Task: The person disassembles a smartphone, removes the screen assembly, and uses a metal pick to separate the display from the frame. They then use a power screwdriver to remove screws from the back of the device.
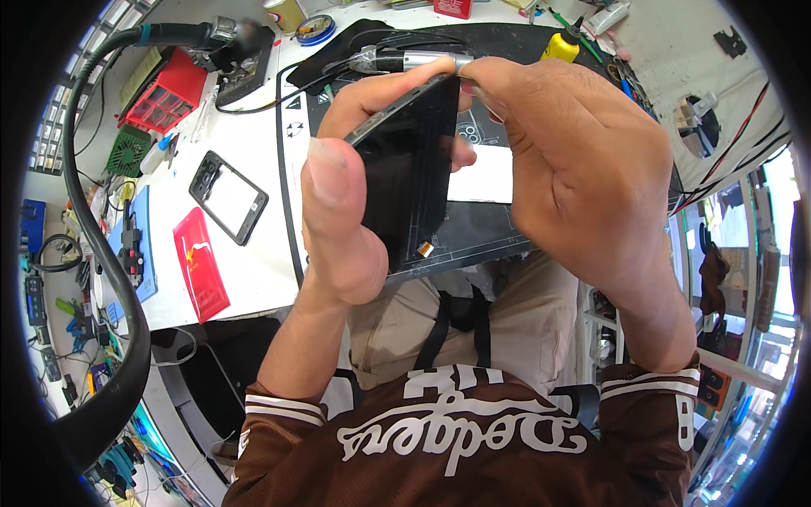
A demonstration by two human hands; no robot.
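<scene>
While aloft, 2 hands (342,237) (591,169) on a black phone (405,177).

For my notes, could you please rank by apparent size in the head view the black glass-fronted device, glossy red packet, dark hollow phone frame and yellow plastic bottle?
1. Black device
2. Red packet and phone frame: too alike to rank
3. Yellow bottle

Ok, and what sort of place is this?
Probably a phone repair bench: the left hand holds a dark-screened device, a hollow phone frame lies on the white table, and a dark printed mat covers part of it.
</scene>
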